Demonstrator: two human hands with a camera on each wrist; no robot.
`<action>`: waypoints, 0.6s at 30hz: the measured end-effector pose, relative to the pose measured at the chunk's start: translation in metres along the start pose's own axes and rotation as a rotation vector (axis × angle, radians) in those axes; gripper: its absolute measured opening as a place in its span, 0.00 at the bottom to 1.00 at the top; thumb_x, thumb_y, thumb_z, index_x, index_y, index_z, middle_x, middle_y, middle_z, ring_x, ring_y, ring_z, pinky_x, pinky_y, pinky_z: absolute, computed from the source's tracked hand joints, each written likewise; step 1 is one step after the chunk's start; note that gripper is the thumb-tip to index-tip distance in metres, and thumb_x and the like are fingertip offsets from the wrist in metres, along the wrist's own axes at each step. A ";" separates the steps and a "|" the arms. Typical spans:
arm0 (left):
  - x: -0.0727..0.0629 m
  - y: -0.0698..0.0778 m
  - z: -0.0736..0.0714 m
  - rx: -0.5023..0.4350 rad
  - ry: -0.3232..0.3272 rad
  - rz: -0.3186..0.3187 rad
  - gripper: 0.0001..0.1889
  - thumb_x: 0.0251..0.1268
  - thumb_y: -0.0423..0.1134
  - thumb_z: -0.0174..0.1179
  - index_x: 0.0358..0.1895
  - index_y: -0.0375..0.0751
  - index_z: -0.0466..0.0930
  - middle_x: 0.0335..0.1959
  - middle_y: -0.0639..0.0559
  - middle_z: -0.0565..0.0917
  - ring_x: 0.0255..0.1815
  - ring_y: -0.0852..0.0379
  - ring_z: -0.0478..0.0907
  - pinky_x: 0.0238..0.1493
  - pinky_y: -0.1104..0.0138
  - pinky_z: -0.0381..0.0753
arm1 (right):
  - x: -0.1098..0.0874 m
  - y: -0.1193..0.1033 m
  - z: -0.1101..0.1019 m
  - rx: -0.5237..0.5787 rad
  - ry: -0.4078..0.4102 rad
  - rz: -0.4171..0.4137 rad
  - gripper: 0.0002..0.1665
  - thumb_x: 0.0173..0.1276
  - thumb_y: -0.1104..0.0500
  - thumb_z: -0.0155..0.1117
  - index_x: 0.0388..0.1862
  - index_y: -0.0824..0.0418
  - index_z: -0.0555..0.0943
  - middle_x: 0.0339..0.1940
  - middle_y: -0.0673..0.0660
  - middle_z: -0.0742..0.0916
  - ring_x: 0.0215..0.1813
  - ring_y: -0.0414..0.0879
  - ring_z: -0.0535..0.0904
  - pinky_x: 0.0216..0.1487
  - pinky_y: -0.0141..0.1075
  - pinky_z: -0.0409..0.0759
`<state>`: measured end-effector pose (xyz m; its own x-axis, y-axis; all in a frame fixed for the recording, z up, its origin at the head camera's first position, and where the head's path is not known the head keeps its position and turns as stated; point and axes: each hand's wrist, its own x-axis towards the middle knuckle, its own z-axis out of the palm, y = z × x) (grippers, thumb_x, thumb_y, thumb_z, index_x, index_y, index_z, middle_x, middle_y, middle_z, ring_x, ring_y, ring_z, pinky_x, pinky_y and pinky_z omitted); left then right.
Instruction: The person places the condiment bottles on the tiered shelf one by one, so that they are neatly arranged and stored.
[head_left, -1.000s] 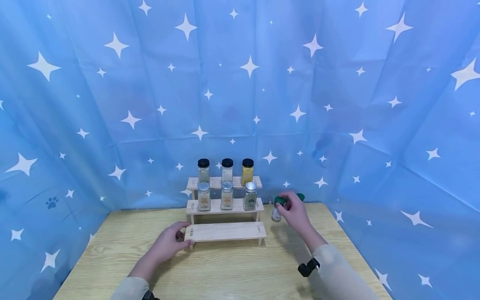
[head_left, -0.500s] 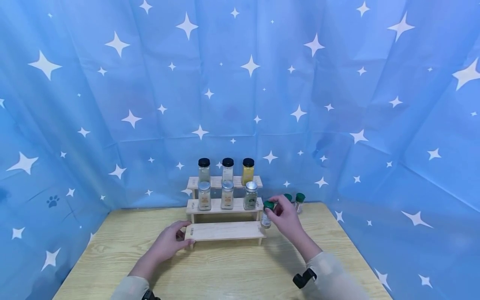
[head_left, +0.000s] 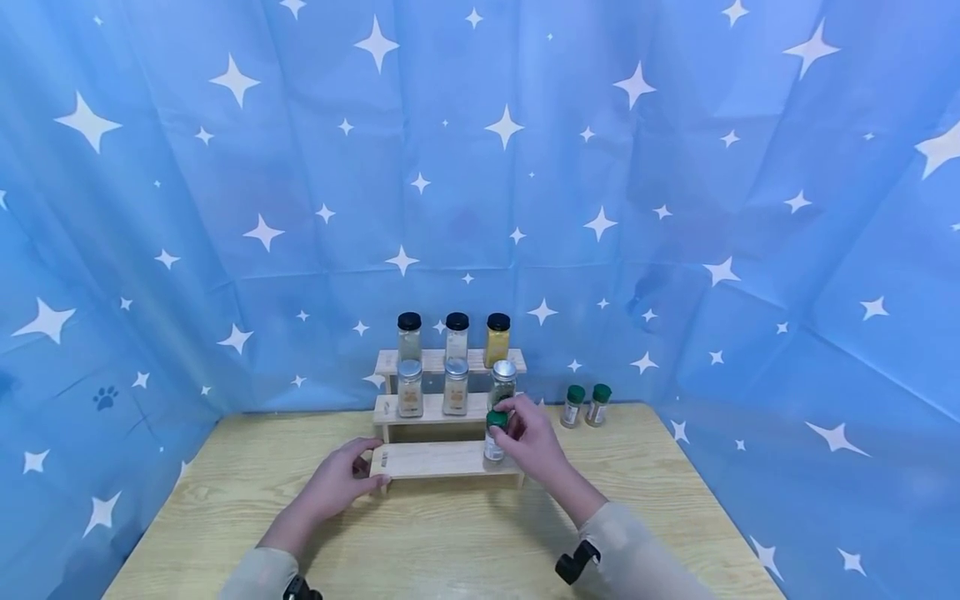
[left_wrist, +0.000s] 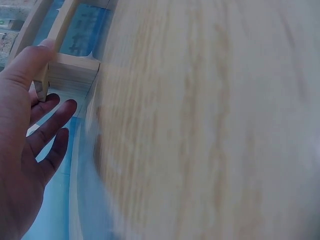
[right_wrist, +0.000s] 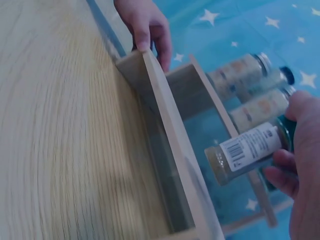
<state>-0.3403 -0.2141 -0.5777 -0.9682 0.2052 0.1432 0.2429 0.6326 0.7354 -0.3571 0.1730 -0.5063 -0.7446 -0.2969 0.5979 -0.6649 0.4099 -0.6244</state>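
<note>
A three-tier wooden rack (head_left: 435,462) stands on the table. My left hand (head_left: 341,483) grips the left end of its lowest tier; in the left wrist view the thumb (left_wrist: 30,62) lies on the board's end. My right hand (head_left: 532,442) holds a spice jar (right_wrist: 247,150) by its green cap (head_left: 497,419), over the right part of that tier. A white barcode label faces the right wrist camera. Whether the jar's base touches the board I cannot tell. On the middle tier stand silver-capped jars (head_left: 455,392), the rightmost partly hidden.
Black-capped jars (head_left: 457,340) line the top tier. Two more green-capped jars (head_left: 572,408) (head_left: 597,407) stand on the table (head_left: 450,542) right of the rack. A blue star-patterned curtain (head_left: 480,208) hangs behind and at both sides.
My right hand has carried the green-capped spice jar leftward from beside the other two to over the lowest tier. The left hand has stayed on the rack.
</note>
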 end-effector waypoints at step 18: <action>0.001 0.001 0.000 -0.008 -0.004 -0.004 0.36 0.67 0.49 0.82 0.75 0.45 0.80 0.59 0.53 0.86 0.44 0.61 0.82 0.48 0.59 0.85 | 0.014 -0.028 0.050 0.074 -0.133 0.104 0.19 0.76 0.63 0.76 0.61 0.50 0.84 0.48 0.47 0.83 0.39 0.42 0.81 0.39 0.35 0.85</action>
<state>-0.3406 -0.2139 -0.5768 -0.9688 0.2061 0.1378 0.2389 0.6273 0.7412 -0.3517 0.1141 -0.5053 -0.8075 -0.3697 0.4596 -0.5829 0.3810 -0.7177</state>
